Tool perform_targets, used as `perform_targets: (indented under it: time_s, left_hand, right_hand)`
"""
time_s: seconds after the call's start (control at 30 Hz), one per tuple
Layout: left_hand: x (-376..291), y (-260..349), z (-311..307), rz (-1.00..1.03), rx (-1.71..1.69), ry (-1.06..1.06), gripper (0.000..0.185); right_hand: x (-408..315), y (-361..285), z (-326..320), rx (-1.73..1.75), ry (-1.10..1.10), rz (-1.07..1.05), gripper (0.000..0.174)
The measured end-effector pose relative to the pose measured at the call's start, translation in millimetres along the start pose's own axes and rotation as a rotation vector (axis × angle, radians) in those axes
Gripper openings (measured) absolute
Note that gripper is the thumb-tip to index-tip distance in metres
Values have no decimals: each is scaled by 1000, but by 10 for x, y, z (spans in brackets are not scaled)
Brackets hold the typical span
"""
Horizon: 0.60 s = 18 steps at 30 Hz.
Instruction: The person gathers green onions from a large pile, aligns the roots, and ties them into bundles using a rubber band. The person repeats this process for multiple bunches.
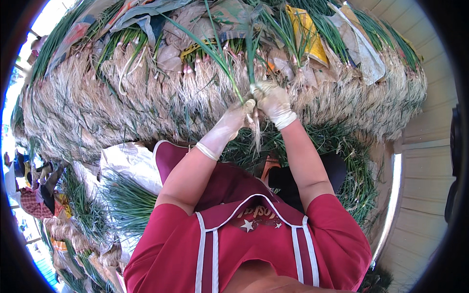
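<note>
My left hand (240, 112), in a thin whitish glove, is closed around the lower stem of a green onion (229, 75), whose leaves point up and to the left. Close against it, my right hand (270, 97), gloved too, grips green leaves (250, 55) that rise almost straight up and look blurred. Pale roots (257, 133) dangle below the two hands; which stem they belong to is partly hidden by the fingers. Behind the hands stands a large heap of green onions (157, 99), roots facing me.
Plastic sheets and a yellow bag (307, 34) lie on the heap. Loose green leaves (355, 164) cover the ground below. A bunch of green leaves (128, 201) rests on white sacking (130, 161) at left. A person in checkered cloth (34, 203) is at far left.
</note>
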<state>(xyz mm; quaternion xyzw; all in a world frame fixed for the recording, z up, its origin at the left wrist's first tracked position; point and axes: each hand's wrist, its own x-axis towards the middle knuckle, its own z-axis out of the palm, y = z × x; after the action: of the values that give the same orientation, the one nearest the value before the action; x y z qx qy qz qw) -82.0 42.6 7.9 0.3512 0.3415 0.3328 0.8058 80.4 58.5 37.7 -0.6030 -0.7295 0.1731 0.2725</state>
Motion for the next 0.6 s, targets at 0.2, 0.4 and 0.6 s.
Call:
perform_targets:
  time_s: [0.2,0.4,0.6]
  left_hand:
    - [-21,-75,29,42,-273,83,17]
    - [-94,31,239,60,-257,234,11]
    - [-93,-36,146,37,-366,206,9]
  right_hand:
    - [-28,4,425,207,504,-137,24]
    - [-7,186,1021,864,582,477,32]
    - [-76,71,857,319,531,228,31]
